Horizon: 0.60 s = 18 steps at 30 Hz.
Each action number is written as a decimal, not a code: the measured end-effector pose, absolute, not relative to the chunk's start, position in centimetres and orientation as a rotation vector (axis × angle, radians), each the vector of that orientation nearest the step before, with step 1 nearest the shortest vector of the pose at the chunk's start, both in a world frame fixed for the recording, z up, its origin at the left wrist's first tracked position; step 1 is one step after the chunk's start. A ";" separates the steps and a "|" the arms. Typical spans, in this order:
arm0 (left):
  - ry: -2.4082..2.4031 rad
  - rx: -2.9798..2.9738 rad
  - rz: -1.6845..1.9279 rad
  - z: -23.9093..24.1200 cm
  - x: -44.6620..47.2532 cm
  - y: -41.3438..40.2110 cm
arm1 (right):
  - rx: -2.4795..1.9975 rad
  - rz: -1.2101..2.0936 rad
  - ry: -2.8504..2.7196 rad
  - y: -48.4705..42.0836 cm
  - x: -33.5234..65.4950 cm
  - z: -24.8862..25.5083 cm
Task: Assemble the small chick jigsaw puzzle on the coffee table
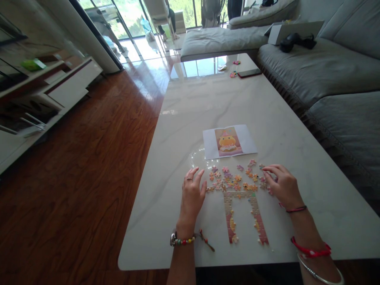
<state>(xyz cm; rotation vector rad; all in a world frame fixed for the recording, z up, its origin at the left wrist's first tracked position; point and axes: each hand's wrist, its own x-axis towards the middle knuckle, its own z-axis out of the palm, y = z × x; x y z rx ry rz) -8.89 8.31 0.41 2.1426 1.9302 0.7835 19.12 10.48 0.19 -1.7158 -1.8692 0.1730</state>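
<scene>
My left hand (pixel 192 193) lies flat on the white marble table (pixel 213 103), fingers spread, just left of a scatter of loose puzzle pieces (pixel 234 180). At the right edge of that scatter, my right hand (pixel 282 184) rests with fingers curled and fingertips pinching at a small piece. A partly joined puzzle frame (pixel 245 215), shaped like an upside-down U, lies between my wrists. Beyond the pieces sits a printed reference picture (pixel 228 141) of a yellow cartoon figure on white paper.
A dark phone (pixel 249 73) and small colourful bits (pixel 234 73) lie at the table's far end. A grey sofa (pixel 326 67) runs along the right, holding a box and black objects. Wooden floor and a low cabinet (pixel 44 91) lie left.
</scene>
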 end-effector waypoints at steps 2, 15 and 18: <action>1.930 2.151 0.788 0.2 -9.0 8.3 | -1.722 0.179 -1.865 10.5 19.3 0.1; 1.922 2.169 0.801 0.0 -8.7 8.4 | -1.750 0.215 -1.831 10.3 19.9 -0.1; 1.910 2.165 0.823 0.0 -8.5 8.4 | -1.735 0.209 -1.841 10.3 20.0 -0.1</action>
